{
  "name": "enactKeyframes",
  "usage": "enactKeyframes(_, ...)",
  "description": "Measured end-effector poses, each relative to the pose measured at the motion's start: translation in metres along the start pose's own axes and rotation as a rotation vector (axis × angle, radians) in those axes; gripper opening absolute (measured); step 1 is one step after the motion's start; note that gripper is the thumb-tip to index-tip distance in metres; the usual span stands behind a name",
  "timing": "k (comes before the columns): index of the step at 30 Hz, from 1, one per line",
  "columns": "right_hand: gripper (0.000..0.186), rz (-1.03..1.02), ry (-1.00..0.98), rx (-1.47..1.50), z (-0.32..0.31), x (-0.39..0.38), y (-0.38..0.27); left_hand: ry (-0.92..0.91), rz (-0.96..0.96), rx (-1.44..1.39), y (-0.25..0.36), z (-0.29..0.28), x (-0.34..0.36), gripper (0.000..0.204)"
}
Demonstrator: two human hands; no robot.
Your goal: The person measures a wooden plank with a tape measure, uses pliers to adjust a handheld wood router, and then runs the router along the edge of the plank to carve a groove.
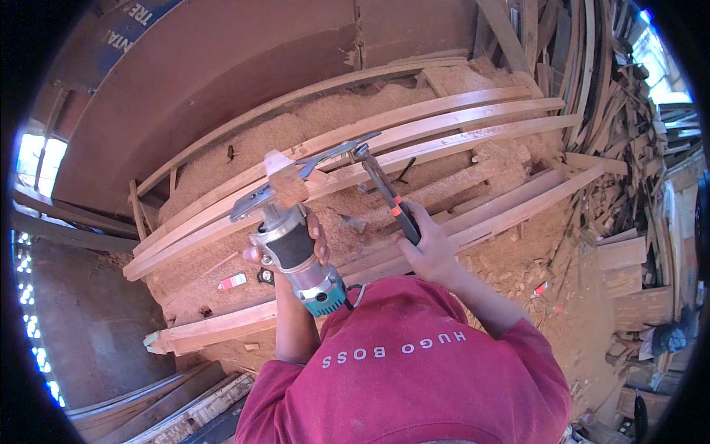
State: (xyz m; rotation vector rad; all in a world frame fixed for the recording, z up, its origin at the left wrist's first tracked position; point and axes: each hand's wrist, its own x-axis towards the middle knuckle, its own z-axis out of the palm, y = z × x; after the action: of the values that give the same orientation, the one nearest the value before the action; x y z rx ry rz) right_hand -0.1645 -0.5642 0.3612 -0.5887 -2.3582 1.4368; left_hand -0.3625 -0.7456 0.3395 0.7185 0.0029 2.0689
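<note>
My left hand is wrapped round a trim router with a silver and black body and a teal end cap, held up off the wood. On its upper end sit a flat metal plate and a pale piece of wood. A long metal bar reaches from there to the right. My right hand is closed on the black-and-orange handle of a hammer. The hammer's head is close to the bar; whether they touch I cannot tell.
Long wooden beams lie across the sawdust ahead. Nearer runs another beam. A small red-and-white packet lies by the router. Scrap wood is heaped at the right, and boards are stacked at the lower left.
</note>
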Motion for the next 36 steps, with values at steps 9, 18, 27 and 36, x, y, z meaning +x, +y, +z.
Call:
enactKeyframes(9, 0.081, -0.179, 0.404, -0.41, 0.035, -0.009, 0.014, 0.053, 0.025, 0.031, -0.014, 0.001, 0.001, 0.116)
enactKeyframes(18, 0.079, 0.021, 0.124, -0.423, 0.037, -0.026, 0.146, -0.067, -0.06, -0.033, -0.015, -0.003, 0.005, 0.115)
enactKeyframes(27, 0.049, -0.247, -0.624, -0.678, 0.081, -0.035, 0.259, 0.014, -0.086, -0.024, -0.014, 0.014, -0.002, 0.114)
enactKeyframes(36, 0.047, -0.303, -0.564, -0.661, 0.105, -0.039, 0.299, -0.048, -0.098, 0.036, -0.003, 0.01, -0.003, 0.111)
